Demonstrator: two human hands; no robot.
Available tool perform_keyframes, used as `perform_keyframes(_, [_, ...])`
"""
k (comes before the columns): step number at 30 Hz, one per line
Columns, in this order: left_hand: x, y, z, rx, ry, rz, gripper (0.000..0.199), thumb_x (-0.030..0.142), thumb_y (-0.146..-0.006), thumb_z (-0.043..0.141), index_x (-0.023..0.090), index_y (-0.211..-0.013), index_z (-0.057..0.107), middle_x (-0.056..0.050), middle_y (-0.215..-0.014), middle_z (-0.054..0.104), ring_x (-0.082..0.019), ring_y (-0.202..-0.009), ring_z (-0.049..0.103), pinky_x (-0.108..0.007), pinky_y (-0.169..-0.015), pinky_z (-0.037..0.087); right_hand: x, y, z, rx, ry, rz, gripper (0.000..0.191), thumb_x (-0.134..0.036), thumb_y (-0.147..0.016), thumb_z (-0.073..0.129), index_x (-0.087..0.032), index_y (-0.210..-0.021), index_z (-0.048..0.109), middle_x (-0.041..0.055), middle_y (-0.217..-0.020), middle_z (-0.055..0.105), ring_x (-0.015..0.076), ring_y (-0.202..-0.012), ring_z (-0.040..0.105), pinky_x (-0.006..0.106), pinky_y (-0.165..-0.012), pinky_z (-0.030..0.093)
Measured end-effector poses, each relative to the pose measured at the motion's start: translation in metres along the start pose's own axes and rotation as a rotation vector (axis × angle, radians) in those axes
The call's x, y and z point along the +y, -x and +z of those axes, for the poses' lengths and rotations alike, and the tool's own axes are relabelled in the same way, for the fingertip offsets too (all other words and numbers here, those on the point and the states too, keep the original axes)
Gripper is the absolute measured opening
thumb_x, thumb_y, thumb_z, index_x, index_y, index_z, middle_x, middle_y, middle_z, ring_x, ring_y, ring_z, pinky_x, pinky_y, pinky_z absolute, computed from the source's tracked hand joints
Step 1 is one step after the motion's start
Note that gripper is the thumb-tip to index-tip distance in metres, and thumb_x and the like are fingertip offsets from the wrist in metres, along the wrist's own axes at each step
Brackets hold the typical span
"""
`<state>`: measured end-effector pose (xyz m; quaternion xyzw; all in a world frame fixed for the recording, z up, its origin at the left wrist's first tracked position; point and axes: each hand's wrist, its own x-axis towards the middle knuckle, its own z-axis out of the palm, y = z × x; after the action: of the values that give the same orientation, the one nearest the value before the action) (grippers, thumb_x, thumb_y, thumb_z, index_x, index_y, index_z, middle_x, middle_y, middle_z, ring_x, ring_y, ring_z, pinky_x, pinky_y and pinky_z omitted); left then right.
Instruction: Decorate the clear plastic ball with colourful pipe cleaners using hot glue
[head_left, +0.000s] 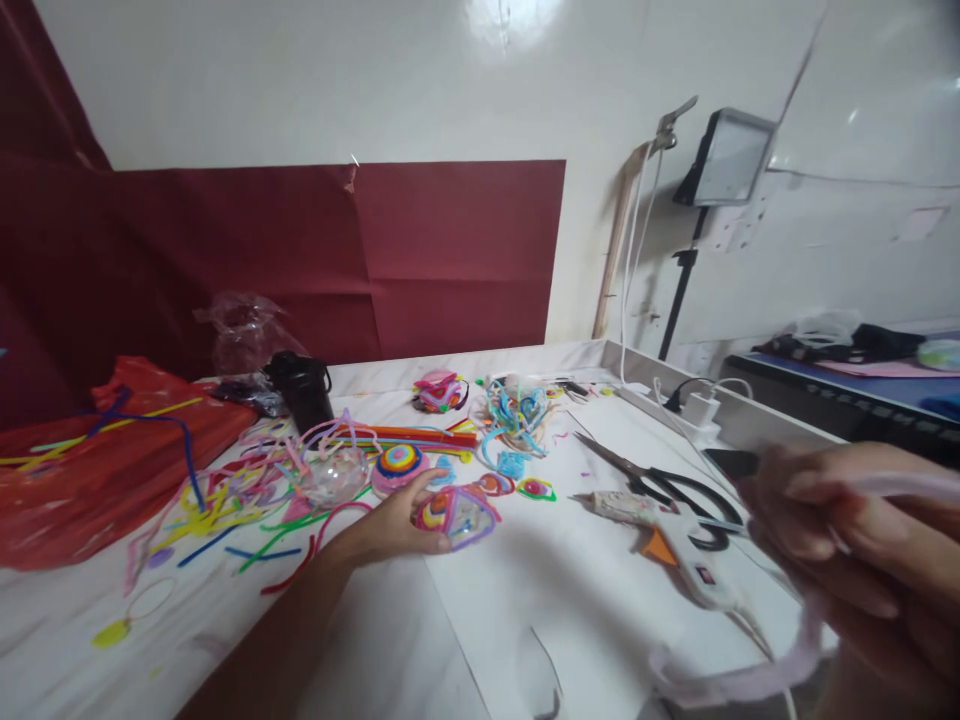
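Left grip [394, 522]: holding, thumb and fingers closed around the left side of a purple-edged ornament [472, 517].
Ornament: in the left grip, its clear part facing away from the palm.
Right grip [862, 550]: blurred, fingers curled on a pale lilac pipe cleaner [735, 688], which bends below them.
Hot glue gun [694, 560]: on the desk [375, 650], between the two grips, nearer the right.
Black-handled scissors [646, 480]: just beyond the glue gun, left of the right grip.
Ringed disc [397, 462]: just beyond the left grip.
Clear ball [337, 478]: beyond the left grip, slightly left.
Loose pipe cleaners [225, 490]: heaped left of the left grip.
Red plastic bag [82, 490]: farther left of that grip.
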<state>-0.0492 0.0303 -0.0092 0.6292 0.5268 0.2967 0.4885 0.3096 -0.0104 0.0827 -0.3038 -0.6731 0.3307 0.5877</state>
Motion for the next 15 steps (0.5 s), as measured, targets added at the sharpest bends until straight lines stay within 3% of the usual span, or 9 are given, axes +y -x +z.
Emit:
perform_keyframes(3, [0.000,0.000,0.001,0.012,0.016,0.030,0.096,0.034,-0.062,0.080,0.018,-0.142,0.030,-0.019,-0.138,0.050,-0.036,-0.130,0.045,-0.041,-0.097,0.045,0.010,-0.006,0.013,0.167,0.079,0.055,0.012,-0.048,-0.076,0.072,-0.036,-0.079,0.073,0.0008,-0.063,0.067,0.0157,-0.042,0.052,0.028,-0.035,0.035])
perform_keyframes(5, [-0.001,-0.002,0.002,0.019,0.037,0.051,0.088,0.033,-0.063,0.079,0.018,-0.138,0.034,-0.018,-0.138,0.050,-0.034,-0.131,0.044,-0.040,-0.097,0.045,0.022,-0.013,0.034,0.069,0.178,0.065,0.016,-0.044,-0.076,0.075,-0.028,-0.078,0.074,0.0020,-0.067,0.069,0.0177,-0.054,0.060,0.027,-0.044,0.043])
perform_keyframes(7, [-0.004,-0.004,0.003,0.021,0.058,0.058,0.080,0.032,-0.064,0.079,0.020,-0.132,0.039,-0.015,-0.138,0.049,-0.032,-0.133,0.041,-0.038,-0.097,0.044,0.039,-0.018,0.057,-0.113,0.210,0.011,0.023,-0.044,-0.082,0.068,-0.022,-0.080,0.073,0.0033,-0.072,0.070,0.0171,-0.063,0.061,0.027,-0.055,0.047])
perform_keyframes(10, [-0.009,-0.008,0.003,-0.013,0.085,0.063,0.068,0.033,-0.064,0.079,0.020,-0.123,0.045,-0.012,-0.130,0.055,-0.029,-0.124,0.050,-0.035,-0.091,0.047,0.068,-0.020,0.086,-0.337,0.290,-0.059,0.024,-0.037,-0.091,0.058,-0.018,-0.084,0.071,0.0039,-0.075,0.069,0.0151,-0.066,0.060,0.026,-0.059,0.044])
perform_keyframes(15, [-0.010,-0.009,0.002,-0.037,0.088,0.102,0.061,0.031,-0.066,0.078,0.022,-0.118,0.048,-0.007,-0.115,0.064,-0.026,-0.108,0.060,-0.030,-0.078,0.051,0.100,-0.015,0.107,-0.416,0.441,-0.176,0.027,-0.031,-0.095,0.052,-0.017,-0.079,0.068,0.0040,-0.071,0.066,0.0144,-0.063,0.058,0.025,-0.058,0.040])
